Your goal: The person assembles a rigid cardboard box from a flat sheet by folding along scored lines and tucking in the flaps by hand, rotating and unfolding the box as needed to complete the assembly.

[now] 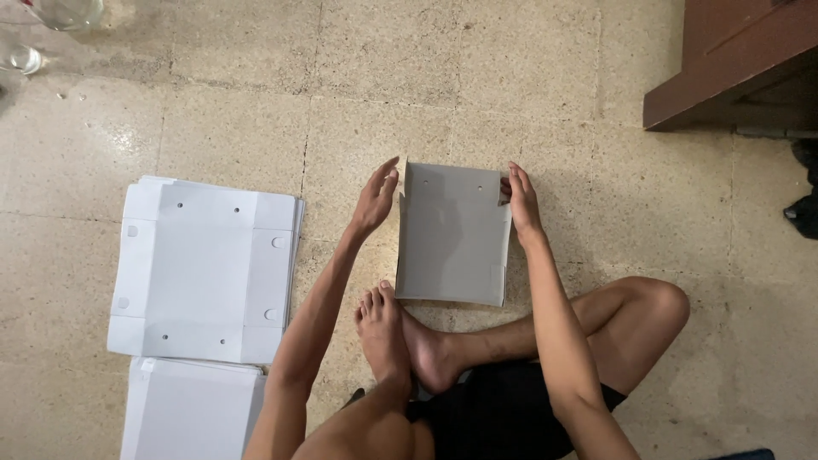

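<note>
The half-folded white cardboard box (452, 234) lies on the tiled floor (511, 68) directly ahead of the seated person's crossed feet, its side walls raised and its far end unclosed. The left hand (376, 198) stands just beside the box's left wall near the far corner, fingers straight and spread, palm facing the wall, apparently not quite touching. The right hand (521, 203) rests against the box's right far corner, fingers extended over the notched tab, not clamped. Well to the left of the box lies a stack of flat die-cut blanks (204, 268), with a second stack (192, 409) nearer the person. In the inspector's judgement, both walls should be pressed inward evenly, kept square to the base, and the corner tabs aligned before any crease is set; uneven pressure would skew the box.
</note>
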